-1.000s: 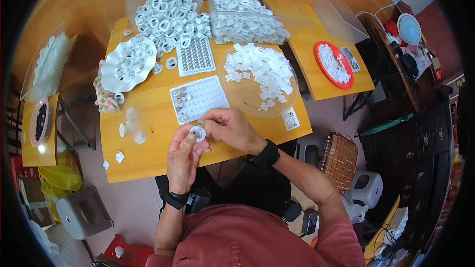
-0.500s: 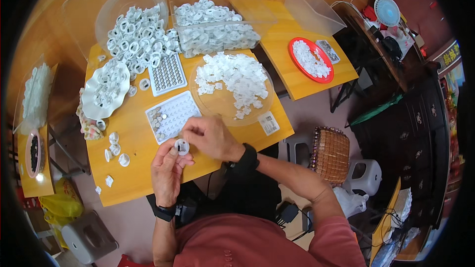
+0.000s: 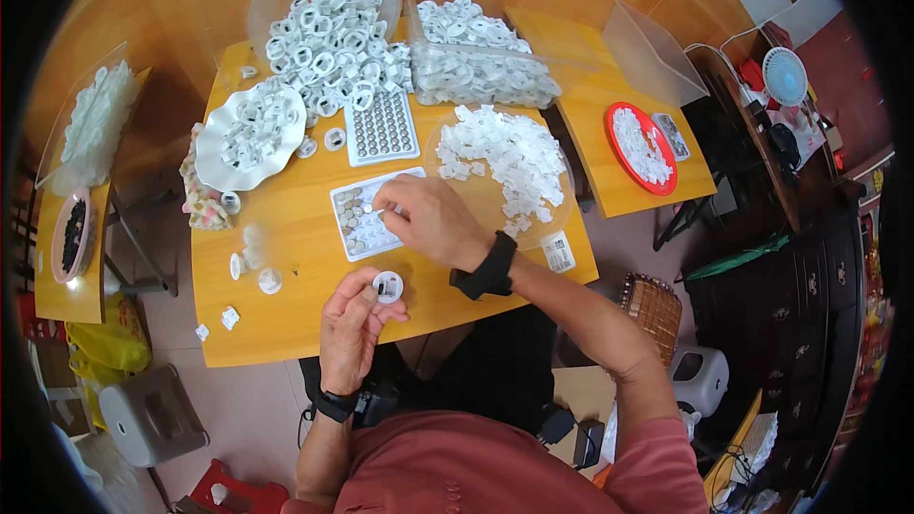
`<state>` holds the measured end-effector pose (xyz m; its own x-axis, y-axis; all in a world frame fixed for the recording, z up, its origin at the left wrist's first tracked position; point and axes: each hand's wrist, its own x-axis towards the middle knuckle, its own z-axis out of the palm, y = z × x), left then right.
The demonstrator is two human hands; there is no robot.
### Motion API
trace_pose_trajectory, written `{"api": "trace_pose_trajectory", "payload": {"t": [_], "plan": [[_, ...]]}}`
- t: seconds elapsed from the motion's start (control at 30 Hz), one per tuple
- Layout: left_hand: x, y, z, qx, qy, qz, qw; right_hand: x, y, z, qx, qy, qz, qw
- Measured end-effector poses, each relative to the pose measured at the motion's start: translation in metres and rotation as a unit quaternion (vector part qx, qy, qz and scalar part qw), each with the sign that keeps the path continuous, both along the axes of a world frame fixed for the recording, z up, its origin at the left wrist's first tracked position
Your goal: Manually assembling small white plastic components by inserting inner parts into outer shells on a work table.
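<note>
My left hand (image 3: 349, 328) pinches a small white round plastic housing (image 3: 387, 286) with a dark part inside, just above the table's front edge. My right hand (image 3: 433, 219) is over a white tray (image 3: 350, 254), its thumb and finger closed at the loose silver button cells (image 3: 354, 209) there. Whether a cell is between those fingertips is too small to make out. Behind stands another white tray (image 3: 412, 151) with rows of silver button cells. Several more white round housings (image 3: 270, 280) lie on the table to the left.
A large pile of white housings (image 3: 328, 48) fills the back, beside a clear bin (image 3: 486, 86) of similar parts. A scalloped white plate (image 3: 214, 154) stands left. Small white pieces (image 3: 519, 157) cover a clear round lid at right. A red plate (image 3: 621, 168) sits on another table.
My right hand has moved from the housing up to the tray of loose cells. My left hand still holds the housing. The whole view has shifted, so the table appears further right.
</note>
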<state>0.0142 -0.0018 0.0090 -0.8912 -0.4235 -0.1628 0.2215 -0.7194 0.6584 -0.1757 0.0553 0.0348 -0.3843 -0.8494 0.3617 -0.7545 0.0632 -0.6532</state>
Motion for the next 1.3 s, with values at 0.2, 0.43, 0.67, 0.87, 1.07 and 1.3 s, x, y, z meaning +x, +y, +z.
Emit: {"api": "trace_pose_trajectory", "payload": {"t": [0.2,0.43,0.67,0.87,1.07,1.3], "plan": [[0.006,-0.006,0.001,-0.01,-0.012,0.018,1.0,0.003,-0.023,-0.012,0.055,0.062,-0.018,0.996],[0.007,-0.008,-0.004,0.008,0.003,0.015,1.0,0.01,-0.027,-0.008,0.091,0.11,-0.016,0.99],[0.005,-0.008,-0.002,0.012,-0.001,0.017,1.0,0.004,-0.023,-0.01,0.034,0.085,-0.029,0.995],[0.006,-0.009,-0.01,0.022,-0.001,0.031,0.999,0.018,0.006,0.011,0.063,-0.319,-0.022,0.946],[0.004,-0.009,-0.008,0.012,0.01,0.032,0.999,0.046,0.028,0.025,0.032,-0.272,0.034,0.961],[0.002,-0.008,-0.008,0.02,-0.003,0.041,0.999,0.063,0.031,0.02,-0.01,-0.183,0.02,0.983]]}}
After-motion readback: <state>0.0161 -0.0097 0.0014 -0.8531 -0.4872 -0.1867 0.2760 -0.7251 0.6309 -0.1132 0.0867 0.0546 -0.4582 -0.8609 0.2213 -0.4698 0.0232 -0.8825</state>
